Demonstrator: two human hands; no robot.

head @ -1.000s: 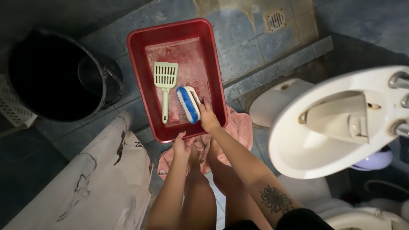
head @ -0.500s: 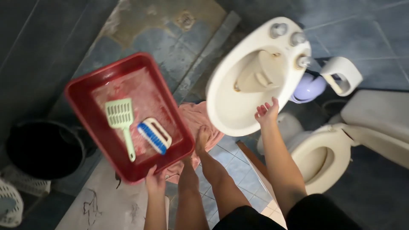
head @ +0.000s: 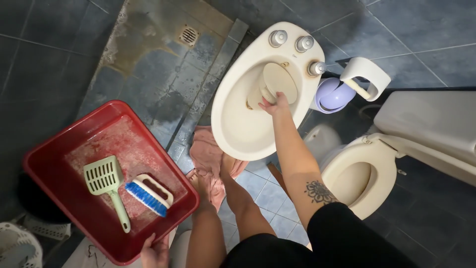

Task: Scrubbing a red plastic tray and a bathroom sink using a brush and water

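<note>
1. Head view, taking the red tray point(head: 54, 191) as landmark: held at its near corner by the left hand point(head: 154, 252), fingers curled on the rim, thumb side hidden.
2. Inside the tray: a pale green slotted scoop point(head: 105, 182) lying flat, handle pointing toward the near edge; just right of it, a scrub brush point(head: 148, 194) with blue bristles and a white handle, resting on its side. Pale residue smeared over the tray floor.
3. Well right of the tray and further off: a cream bidet point(head: 238, 124), with the right hand point(head: 274, 104) reaching into the bowl, fingers closed on a cream fitting point(head: 275, 82) at the centre.
4. Between tray and bidet, on the blue tiles: a pink cloth point(head: 208, 154) under the bare feet.
5. Far right of the tray: an open toilet bowl point(head: 349, 181).
</note>
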